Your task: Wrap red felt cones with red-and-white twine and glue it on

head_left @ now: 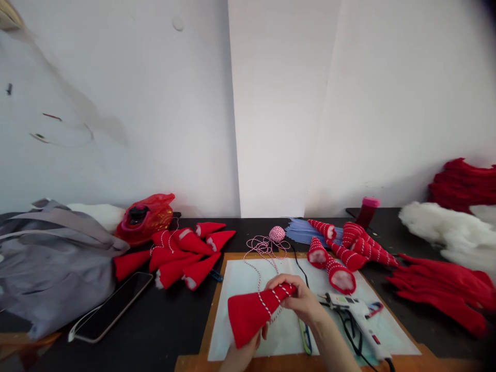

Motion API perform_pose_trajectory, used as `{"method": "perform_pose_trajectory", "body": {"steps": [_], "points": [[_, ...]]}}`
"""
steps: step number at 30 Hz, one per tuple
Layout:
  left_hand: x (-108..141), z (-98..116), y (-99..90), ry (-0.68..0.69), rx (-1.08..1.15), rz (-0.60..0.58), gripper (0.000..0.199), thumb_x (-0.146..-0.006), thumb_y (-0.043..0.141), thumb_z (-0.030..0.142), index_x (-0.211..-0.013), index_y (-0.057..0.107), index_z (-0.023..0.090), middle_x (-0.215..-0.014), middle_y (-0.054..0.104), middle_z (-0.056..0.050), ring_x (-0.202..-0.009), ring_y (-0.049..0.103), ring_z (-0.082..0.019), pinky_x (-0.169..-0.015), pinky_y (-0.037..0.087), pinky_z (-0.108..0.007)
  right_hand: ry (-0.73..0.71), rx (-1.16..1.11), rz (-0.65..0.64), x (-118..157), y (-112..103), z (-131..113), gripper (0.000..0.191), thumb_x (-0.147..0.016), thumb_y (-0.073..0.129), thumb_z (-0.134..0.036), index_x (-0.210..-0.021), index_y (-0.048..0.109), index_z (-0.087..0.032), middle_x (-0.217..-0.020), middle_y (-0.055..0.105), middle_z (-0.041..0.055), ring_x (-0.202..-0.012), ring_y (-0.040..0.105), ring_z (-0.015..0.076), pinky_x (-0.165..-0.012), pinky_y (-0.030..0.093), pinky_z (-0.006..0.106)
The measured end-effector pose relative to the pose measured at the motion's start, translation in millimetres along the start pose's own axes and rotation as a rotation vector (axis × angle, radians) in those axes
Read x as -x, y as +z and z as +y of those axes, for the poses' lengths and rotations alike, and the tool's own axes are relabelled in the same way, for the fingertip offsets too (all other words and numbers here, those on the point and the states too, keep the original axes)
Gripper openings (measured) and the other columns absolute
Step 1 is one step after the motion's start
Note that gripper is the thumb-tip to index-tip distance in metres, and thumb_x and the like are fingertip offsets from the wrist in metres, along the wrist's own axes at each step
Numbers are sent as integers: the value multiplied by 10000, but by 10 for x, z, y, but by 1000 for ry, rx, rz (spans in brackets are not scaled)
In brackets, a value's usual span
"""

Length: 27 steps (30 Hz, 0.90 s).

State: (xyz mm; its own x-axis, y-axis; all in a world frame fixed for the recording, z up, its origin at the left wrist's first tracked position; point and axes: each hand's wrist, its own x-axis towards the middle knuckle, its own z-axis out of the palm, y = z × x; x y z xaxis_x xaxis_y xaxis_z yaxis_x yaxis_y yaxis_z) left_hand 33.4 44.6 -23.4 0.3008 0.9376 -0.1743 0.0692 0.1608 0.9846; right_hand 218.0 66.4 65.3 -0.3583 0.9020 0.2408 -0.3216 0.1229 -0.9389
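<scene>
Both of my hands hold a red felt cone (250, 315) wound with red-and-white twine. My right hand (296, 299) is closed around its narrow end, and my left hand (242, 354) supports the wide end from below. The twine (263, 248) runs from the cone up across the white sheet (248, 289) to loose loops and a twine ball (277, 233). Several wrapped cones (341, 258) lie to the right, and several unwrapped red cones (182, 256) lie to the left. A hot glue gun (356, 315) rests just right of my right forearm.
A wooden board (217, 310) lies under the white sheet on a black table (163, 330). A phone (110, 307) and grey bag (50, 263) sit at left. White stuffing (445, 232), red felt pieces (437, 292), and a pink-lidded cup (366, 212) are at right. A white wall (279, 103) stands behind.
</scene>
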Motion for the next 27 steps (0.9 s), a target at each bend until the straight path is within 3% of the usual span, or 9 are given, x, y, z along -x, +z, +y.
{"method": "perform_pose_trajectory", "body": {"steps": [2,5,9,13,19,23,27], "points": [[93,-25,41,36,-41,-24,451,-934,520,606,-892,607,165,-653,556,36,-542,504,-107,-541,417,-243,-19,55,54,-23,-36,-25,331,-653,740,-152,-977,754,-217,-874,702,9,-770,580,149,-712,423,238],[258,37,53,116,-91,-43,612,-847,466,772,-817,585,172,-552,462,49,-528,423,-116,-535,294,-251,-41,144,114,-43,-126,-65,326,-701,728,-124,-1010,738,-228,-893,693,-3,-787,581,151,-727,419,241],[464,270,-49,218,-275,-18,575,-919,386,706,-802,569,173,-570,343,63,-517,306,-109,-523,182,-274,-56,238,153,-22,-262,-102,303,-730,700,-108,-1007,722,-227,-918,683,-3,-826,585,166,-755,418,258],[548,613,-231,302,-373,0,470,-966,399,586,-755,523,184,-622,327,52,-562,304,-116,-527,192,-266,-41,293,119,47,-349,-148,317,-734,675,-79,-1015,722,-216,-949,690,11,-857,589,177,-768,419,268],[356,1007,-434,363,-327,40,385,-935,534,490,-720,563,172,-626,383,40,-590,330,-121,-542,230,-250,18,275,15,172,-344,-240,311,-716,657,-50,-986,734,-184,-937,692,27,-790,572,161,-708,408,258],[118,1030,-506,378,-200,64,389,-885,608,505,-694,555,170,-613,377,46,-582,324,-111,-538,243,-236,54,182,-24,240,-350,-275,295,-709,704,-103,-988,744,-190,-877,681,22,-769,571,163,-691,414,259],[-68,943,-477,327,-88,59,441,-859,600,589,-701,499,191,-549,285,88,-495,238,-85,-474,176,-221,62,68,-49,282,-382,-257,300,-658,780,-168,-957,766,-167,-920,702,57,-794,589,182,-709,430,270]]}}
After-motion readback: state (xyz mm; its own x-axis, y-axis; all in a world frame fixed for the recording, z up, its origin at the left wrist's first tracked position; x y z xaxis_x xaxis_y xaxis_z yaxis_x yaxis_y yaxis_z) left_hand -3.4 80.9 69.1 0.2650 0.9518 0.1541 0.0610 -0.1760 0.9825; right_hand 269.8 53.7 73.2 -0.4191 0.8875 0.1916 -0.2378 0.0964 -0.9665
